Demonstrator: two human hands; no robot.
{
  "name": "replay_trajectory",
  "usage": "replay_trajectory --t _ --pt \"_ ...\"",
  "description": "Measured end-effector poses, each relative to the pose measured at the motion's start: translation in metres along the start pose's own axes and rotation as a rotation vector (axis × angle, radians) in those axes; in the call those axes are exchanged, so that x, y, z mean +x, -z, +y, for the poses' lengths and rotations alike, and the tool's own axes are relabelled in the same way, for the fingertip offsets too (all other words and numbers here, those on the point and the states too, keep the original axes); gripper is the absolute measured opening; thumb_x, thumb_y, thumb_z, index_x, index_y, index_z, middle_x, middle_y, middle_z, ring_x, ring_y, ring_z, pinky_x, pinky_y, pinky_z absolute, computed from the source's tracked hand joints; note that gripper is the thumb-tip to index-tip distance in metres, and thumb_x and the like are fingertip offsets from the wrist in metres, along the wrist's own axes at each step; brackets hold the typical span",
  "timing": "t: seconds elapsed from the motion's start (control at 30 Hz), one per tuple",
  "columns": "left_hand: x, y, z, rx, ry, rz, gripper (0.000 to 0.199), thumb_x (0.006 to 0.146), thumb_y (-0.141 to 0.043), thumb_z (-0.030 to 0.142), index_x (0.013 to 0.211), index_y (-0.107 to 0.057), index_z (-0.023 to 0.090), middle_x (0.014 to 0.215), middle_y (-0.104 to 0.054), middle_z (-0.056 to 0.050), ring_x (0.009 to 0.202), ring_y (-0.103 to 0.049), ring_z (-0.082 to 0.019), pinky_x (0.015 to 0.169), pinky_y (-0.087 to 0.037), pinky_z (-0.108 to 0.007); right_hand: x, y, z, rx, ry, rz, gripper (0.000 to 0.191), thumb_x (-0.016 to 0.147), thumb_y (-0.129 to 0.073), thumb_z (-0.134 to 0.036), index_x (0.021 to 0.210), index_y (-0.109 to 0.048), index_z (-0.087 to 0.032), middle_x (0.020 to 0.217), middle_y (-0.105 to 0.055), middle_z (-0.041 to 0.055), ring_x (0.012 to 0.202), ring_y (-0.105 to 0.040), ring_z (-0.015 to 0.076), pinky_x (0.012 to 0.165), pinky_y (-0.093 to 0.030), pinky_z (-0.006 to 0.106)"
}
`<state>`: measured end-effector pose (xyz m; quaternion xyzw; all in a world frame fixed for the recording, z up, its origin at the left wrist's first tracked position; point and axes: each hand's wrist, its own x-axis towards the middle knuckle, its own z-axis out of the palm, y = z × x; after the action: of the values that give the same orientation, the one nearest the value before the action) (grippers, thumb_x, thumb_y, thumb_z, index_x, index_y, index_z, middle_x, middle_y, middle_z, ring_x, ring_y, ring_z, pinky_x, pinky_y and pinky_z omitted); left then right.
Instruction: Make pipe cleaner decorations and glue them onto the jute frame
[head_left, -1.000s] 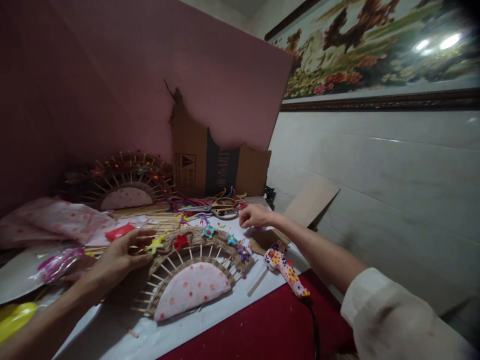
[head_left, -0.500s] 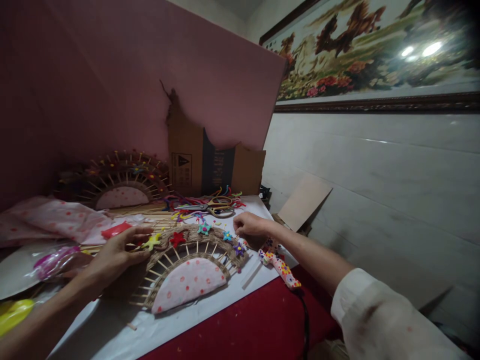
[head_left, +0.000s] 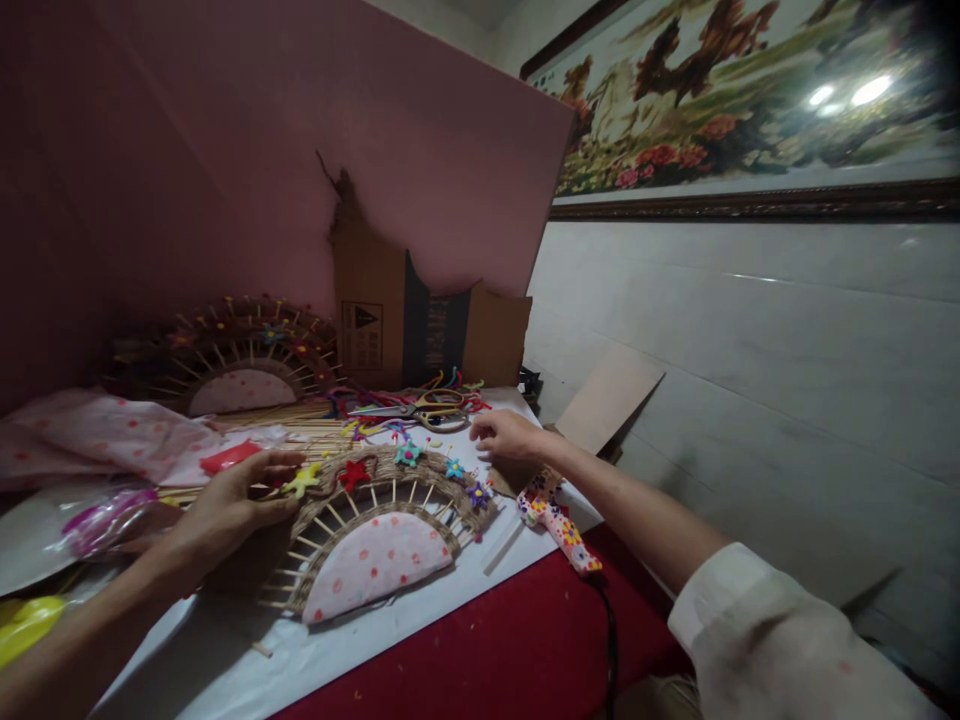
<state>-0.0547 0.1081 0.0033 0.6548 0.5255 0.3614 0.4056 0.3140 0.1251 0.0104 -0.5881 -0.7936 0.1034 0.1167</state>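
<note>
A half-round woven fan-like craft piece [head_left: 420,480] stands on white paper, with thin sticks radiating from a pink dotted half-disc [head_left: 379,565]. Along its twine arch sit a yellow star [head_left: 303,481], a red star [head_left: 354,474], a teal star [head_left: 408,453] and smaller blue and purple flowers. My left hand [head_left: 244,500] is at the arch's left end, thumb and fingers apart around the yellow star; whether it presses on it I cannot tell. Just beyond the arch's right end hovers my right hand [head_left: 510,440], its fingers loosely bent and apart, with nothing visible in them.
Gold-handled scissors [head_left: 431,408] lie behind among coloured pipe cleaners. A flower-patterned glue gun [head_left: 561,525] with a black cord rests at right on the red cloth's edge [head_left: 465,650]. Another fan piece [head_left: 244,385] leans at back left, near cardboard [head_left: 375,320] and pink dotted fabric [head_left: 112,435].
My right hand has loosened from a closed fist and lifted slightly up and away from the arch's right end. My left hand stays nearly in place.
</note>
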Motion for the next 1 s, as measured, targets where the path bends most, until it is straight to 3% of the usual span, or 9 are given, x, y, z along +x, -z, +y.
replay_trajectory --t 0.27,0.5,0.6,0.8,1.0 --pt "0.001 0.000 -0.003 0.011 0.016 -0.001 0.065 0.047 -0.079 0.046 0.102 -0.059 0.018 0.097 -0.066 -0.009 0.094 -0.061 -0.028 0.072 -0.051 -0.031 -0.020 0.033 0.014 -0.070 -0.154 0.202 0.015 0.076 -0.055 -0.022 0.079 -0.069 -0.017 0.076 -0.068 0.0036 0.068 -0.057 0.0142 0.058 -0.035 0.022" --pt "0.000 -0.001 -0.003 -0.001 -0.003 -0.015 0.063 0.053 -0.076 0.045 0.106 -0.056 0.019 0.099 -0.065 -0.008 0.090 -0.062 -0.027 0.070 -0.051 -0.032 -0.023 0.024 0.024 -0.060 -0.192 0.178 0.013 0.072 -0.057 -0.017 0.075 -0.070 -0.017 0.074 -0.068 0.0035 0.068 -0.058 0.0150 0.058 -0.035 0.022" --pt "-0.003 -0.002 0.002 -0.058 -0.016 -0.024 0.065 0.051 -0.077 0.043 0.106 -0.054 0.018 0.099 -0.064 -0.008 0.091 -0.061 -0.026 0.070 -0.052 -0.031 -0.024 0.018 0.017 -0.007 -0.151 0.151 0.013 0.074 -0.057 -0.021 0.077 -0.069 -0.016 0.075 -0.068 0.0031 0.069 -0.058 0.0145 0.059 -0.037 0.022" --pt "-0.007 -0.004 0.010 -0.131 0.030 -0.026 0.068 0.050 -0.076 0.038 0.110 -0.050 0.021 0.097 -0.062 -0.005 0.075 -0.062 -0.019 0.060 -0.051 -0.028 -0.026 0.008 -0.009 0.132 -0.072 0.076 0.017 0.081 -0.051 -0.021 0.079 -0.066 -0.014 0.073 -0.068 0.0036 0.066 -0.060 0.0125 0.060 -0.040 0.021" --pt "-0.009 -0.005 0.006 -0.102 -0.064 -0.005 0.061 0.054 -0.071 0.030 0.109 -0.050 0.016 0.087 -0.058 -0.003 0.074 -0.058 -0.017 0.061 -0.048 -0.028 -0.032 -0.004 -0.033 0.194 -0.046 0.071 0.018 0.080 -0.051 -0.027 0.078 -0.064 -0.014 0.073 -0.067 0.0045 0.064 -0.059 0.0138 0.058 -0.042 0.023"
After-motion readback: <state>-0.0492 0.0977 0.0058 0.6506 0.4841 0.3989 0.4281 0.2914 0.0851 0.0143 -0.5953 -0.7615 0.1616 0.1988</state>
